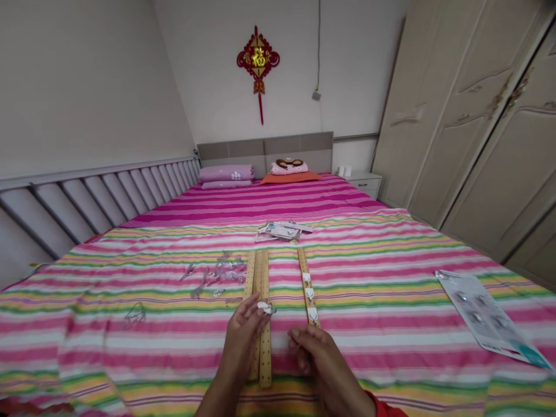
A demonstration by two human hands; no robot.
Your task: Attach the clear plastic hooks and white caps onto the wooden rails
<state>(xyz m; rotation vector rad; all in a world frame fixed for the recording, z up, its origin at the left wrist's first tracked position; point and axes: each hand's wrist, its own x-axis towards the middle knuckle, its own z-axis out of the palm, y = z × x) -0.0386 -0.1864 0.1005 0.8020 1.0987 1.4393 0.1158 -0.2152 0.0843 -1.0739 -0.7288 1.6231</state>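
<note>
White-backed hook (264,307) sits pinched in the fingers of the left hand (242,325), over paired wooden strips (265,365); the right hand (316,351), fingers curled nearly closed, may hold something, but I cannot tell from here. Three similar hooks (310,294) line a third strip (302,260) on the striped bed (373,324). Readying the hook seems underway; mounting would call for straight alignment.

The left hand (244,324) pinches a small white hook with a silvery metal tip (264,307) over long, dotted, pale wooden strips (266,353). The right hand (315,347), fingers curled together, is beside the near end of a separate narrow wooden strip (303,262) bearing three white-backed hooks (310,295), on a multicoloured striped cloth (373,324).
</note>
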